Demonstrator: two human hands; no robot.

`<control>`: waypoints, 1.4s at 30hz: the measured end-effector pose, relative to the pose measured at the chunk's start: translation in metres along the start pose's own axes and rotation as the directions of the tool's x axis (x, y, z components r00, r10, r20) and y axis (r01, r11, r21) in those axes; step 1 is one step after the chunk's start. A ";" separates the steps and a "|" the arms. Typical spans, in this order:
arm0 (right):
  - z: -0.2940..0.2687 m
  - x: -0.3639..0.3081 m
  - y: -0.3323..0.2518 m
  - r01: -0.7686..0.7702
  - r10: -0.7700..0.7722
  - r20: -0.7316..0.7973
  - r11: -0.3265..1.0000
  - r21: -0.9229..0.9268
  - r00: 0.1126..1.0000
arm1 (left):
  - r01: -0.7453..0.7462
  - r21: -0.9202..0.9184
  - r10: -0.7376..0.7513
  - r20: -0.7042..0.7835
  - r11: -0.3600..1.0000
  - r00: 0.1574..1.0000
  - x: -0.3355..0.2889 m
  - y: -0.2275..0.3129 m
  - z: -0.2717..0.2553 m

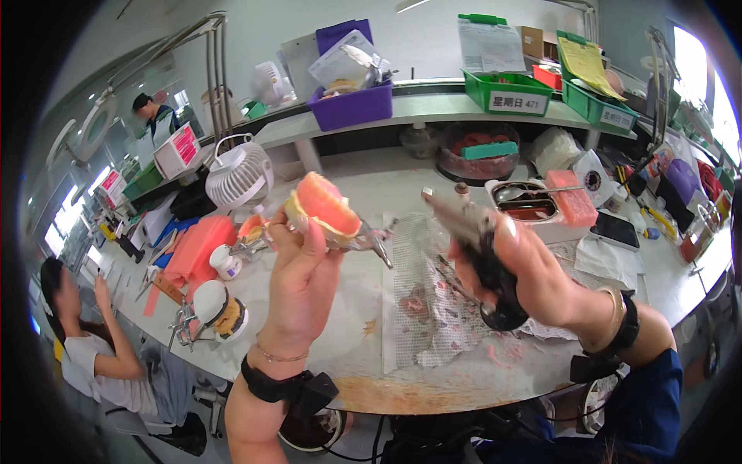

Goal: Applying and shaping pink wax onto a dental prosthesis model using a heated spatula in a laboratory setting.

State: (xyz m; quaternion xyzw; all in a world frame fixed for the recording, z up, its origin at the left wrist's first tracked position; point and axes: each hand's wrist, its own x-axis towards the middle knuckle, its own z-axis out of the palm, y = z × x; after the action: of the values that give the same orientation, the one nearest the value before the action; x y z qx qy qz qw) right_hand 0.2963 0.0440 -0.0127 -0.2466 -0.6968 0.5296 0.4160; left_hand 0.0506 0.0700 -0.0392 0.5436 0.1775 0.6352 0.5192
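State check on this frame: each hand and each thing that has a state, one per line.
left hand: raised, fingers closed on the denture model
denture model: held up above the bench, pink gum side showing
right hand: raised, gripping the black-handled tool
black-handled tool: held, tip pointing toward the model, not touching
desk fan: upright; running or not, cannot tell
purple bin: full of papers

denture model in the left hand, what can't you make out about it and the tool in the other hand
- Head view: the underside of the pink denture model is hidden by the left hand.
- The handheld torch is motion-blurred; its tip shows no clear detail.
- The right hand covers the torch's grip.
- No teeth detail resolves at this size.
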 end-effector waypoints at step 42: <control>0.003 -0.019 -0.031 0.151 -0.137 0.104 0.978 -0.142 0.985 | -0.521 0.659 0.476 0.270 0.542 0.837 -0.006 0.014 0.005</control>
State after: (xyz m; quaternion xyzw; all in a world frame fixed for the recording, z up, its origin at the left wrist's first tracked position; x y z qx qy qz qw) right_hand 0.3067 0.0179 0.0100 -0.2009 -0.7693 0.4556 0.4004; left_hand 0.0476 0.0572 -0.0298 0.7461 0.2305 0.6206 0.0712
